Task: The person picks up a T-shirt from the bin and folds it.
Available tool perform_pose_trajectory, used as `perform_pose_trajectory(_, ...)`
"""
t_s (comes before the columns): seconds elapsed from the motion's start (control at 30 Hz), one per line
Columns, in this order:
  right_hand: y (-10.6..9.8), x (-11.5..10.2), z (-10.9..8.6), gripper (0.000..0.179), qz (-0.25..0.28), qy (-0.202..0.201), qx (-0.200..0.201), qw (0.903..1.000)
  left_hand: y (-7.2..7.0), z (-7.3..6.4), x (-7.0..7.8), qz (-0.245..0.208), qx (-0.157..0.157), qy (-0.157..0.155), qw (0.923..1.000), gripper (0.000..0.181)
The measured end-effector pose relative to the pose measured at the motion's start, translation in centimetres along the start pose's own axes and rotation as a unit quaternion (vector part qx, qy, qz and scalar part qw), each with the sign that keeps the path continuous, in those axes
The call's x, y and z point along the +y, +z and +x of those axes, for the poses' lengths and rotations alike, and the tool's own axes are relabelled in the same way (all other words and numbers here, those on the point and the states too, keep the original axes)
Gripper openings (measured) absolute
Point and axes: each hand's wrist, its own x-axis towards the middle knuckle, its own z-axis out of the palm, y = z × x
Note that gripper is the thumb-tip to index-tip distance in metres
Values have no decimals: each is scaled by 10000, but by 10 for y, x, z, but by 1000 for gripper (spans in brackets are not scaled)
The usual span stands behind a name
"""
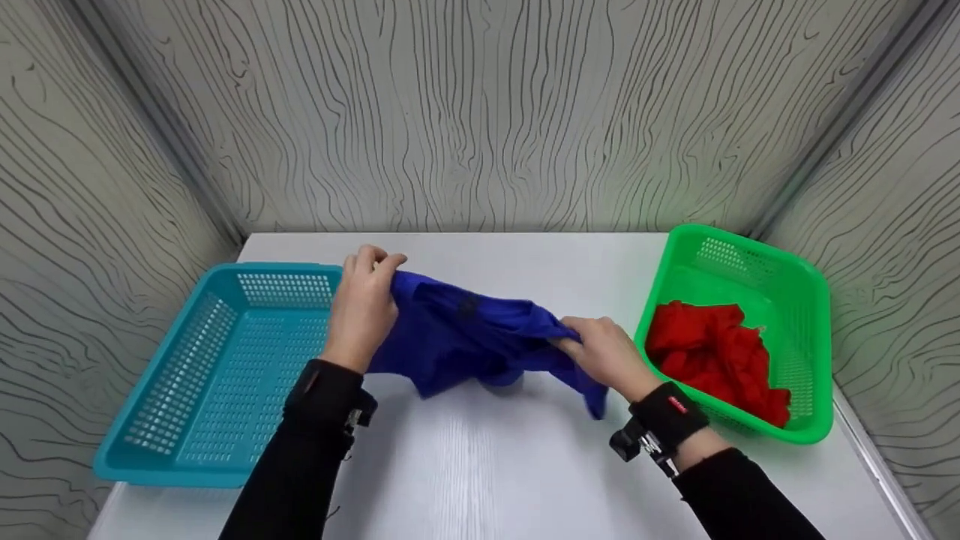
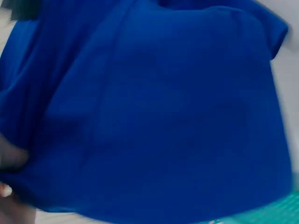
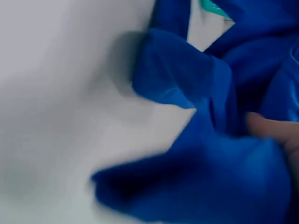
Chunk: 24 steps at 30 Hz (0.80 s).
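A blue short-sleeved T-shirt (image 1: pixel 450 337) is stretched between the two hands over the white table, its lower folds hanging loosely. The left hand (image 1: pixel 364 307) pinches one end of it, near the teal basket. Over on the other side, the right hand (image 1: pixel 607 356) grips the cloth with the thumb on top, and a sleeve dangles below that hand. In the left wrist view a broad panel of the T-shirt (image 2: pixel 177 107) covers most of the picture, hiding much of the hand. The right wrist view shows the thumb (image 3: pixel 273 128) against bunched blue fabric and an open sleeve end.
A teal basket (image 1: pixel 169 375) with perforated walls stands on the left. At the right is a green basket (image 1: pixel 817 360) with crumpled red cloth (image 1: pixel 712 352) inside. The white table (image 1: pixel 450 465) is enclosed by wood-grain-patterned panels (image 1: pixel 465 112) at the back and sides.
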Motion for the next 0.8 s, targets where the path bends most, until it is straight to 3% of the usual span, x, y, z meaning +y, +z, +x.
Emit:
perform_pose_trajectory(0.1,-5,-4,4,20,1415,127,-90,9898,-6,5,-8,189,563,-634,9962,24)
perform_pose_trajectory(0.2,-10,-16,3,24,2812,397,-462,9577,-22,14,-10,16,1090,-1170,9871,21)
perform_pose_trajectory(0.27,-12,-28,1,27,3527,387,-760,9319,-36,23,-5,-461,1268,-1457,9801,23)
perform_pose_trajectory(0.33,-14,-44,-3,27,4090,225,-1119,9054,-52,34,6,-1476,1328,-1796,9635,24)
perform_pose_trajectory(0.37,-14,-53,-5,28,4260,48,-1315,8951,-61,39,12,-2129,1364,-1901,9486,24)
perform_pose_trajectory(0.4,-15,-61,-7,30,4383,-152,-1510,8859,-70,45,19,-2878,1430,-1959,9265,24)
perform_pose_trajectory(0.5,-19,-83,-14,44,4795,-722,-2037,8505,-95,64,42,-4683,1721,-1703,8497,19)
perform_pose_trajectory(0.53,-21,-88,-16,48,4975,-861,-2173,8354,-100,70,49,-5015,1795,-1415,8344,17)
perform_pose_trajectory(0.57,-23,-90,-18,51,5164,-926,-2286,8201,-103,77,55,-5205,1851,-1033,8271,16)
perform_pose_trajectory(0.6,-25,-91,-20,52,5357,-969,-2361,8049,-103,84,60,-5240,1867,-656,8284,15)
perform_pose_trajectory(0.63,-26,-90,-22,53,5532,-953,-2374,7928,-101,91,64,-5114,1789,-313,8400,19)
perform_pose_trajectory(0.67,-26,-87,-24,54,5660,-843,-2331,7863,-96,96,68,-4871,1562,-56,8593,28)
perform_pose_trajectory(0.7,-25,-82,-27,55,5737,-639,-2223,7857,-87,100,70,-4605,1230,116,8790,40)
perform_pose_trajectory(0.73,-23,-74,-29,56,5688,-363,-2036,7960,-76,102,71,-4293,800,204,8994,55)
perform_pose_trajectory(0.8,-16,-55,-36,56,5266,425,-1633,8332,-47,99,70,-3614,-298,190,9317,78)
